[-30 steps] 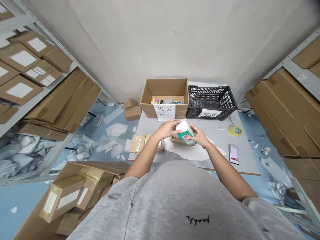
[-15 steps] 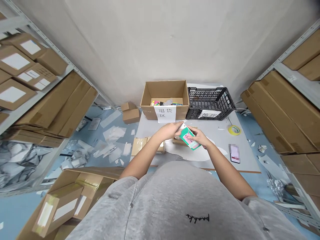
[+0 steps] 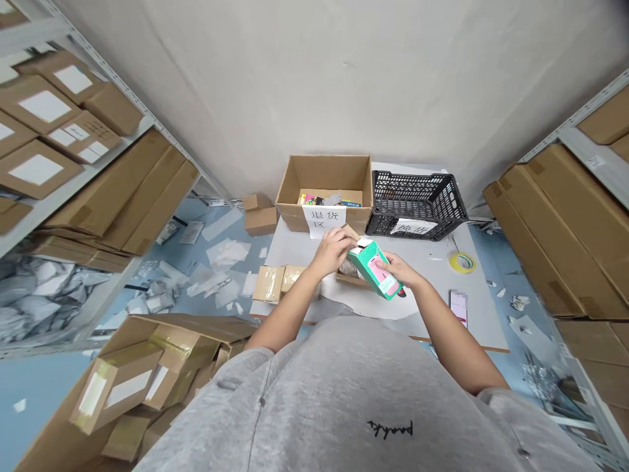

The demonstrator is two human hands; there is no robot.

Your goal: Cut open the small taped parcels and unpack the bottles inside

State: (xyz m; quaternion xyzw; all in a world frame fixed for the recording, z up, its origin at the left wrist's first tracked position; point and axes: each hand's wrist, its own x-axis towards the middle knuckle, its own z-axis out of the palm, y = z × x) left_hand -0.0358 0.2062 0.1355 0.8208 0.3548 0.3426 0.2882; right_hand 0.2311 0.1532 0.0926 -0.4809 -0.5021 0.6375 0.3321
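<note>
My right hand (image 3: 400, 270) grips a green carton (image 3: 376, 269) with a pink picture on its face. My left hand (image 3: 334, 252) has its fingertips on the carton's white open end. Below the hands, on the grey-white table top (image 3: 299, 252), sits a small open cardboard box (image 3: 351, 279). A greyish wrapped item (image 3: 348, 267) shows in it, partly hidden by my hands.
Ahead stand a labelled cardboard box (image 3: 324, 174) of colourful items and a black plastic crate (image 3: 417, 206). A yellow tape roll (image 3: 462, 262) and a phone (image 3: 458, 308) lie right, taped parcels (image 3: 269, 283) left. Cartons fill the side shelves (image 3: 98, 164); paper litters the floor.
The green carton has tilted and shifted right, with its pink face turned more upward. My right hand has moved right with it, and my left hand has stayed at its upper end.
</note>
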